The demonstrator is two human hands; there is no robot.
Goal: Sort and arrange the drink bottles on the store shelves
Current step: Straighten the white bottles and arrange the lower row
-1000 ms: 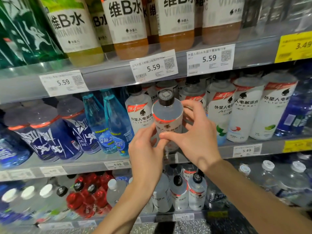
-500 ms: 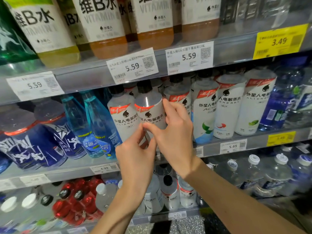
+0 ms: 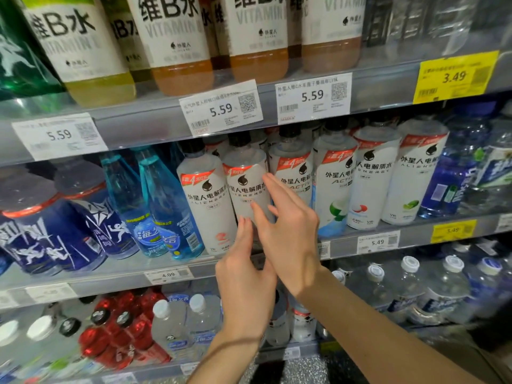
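"维B水" and "VITAMIN" are printed on the top-shelf bottles. "外星人电解质水" and "ALIENERGY" are printed on the white bottles. "5.59" is shown on three white price tags, "3.49" on a yellow tag, "5.49" and "4.09" on lower tags.

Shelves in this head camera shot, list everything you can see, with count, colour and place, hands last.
Vitamin bottles: at least four in front, white labels, yellow to orange drink, top shelf.
Electrolyte bottles: six in front, white, black caps, middle shelf centre.
Light blue bottles: two, left of the white ones.
Dark blue bottles: several, middle shelf left.
Red bottles: several, bottom shelf left.
Clear water bottles: several, bottom shelf right.
Price tags: white and yellow, on shelf edges.
Left hand: fingers straight, below second white bottle.
Right hand: open, fingers at that bottle's label.
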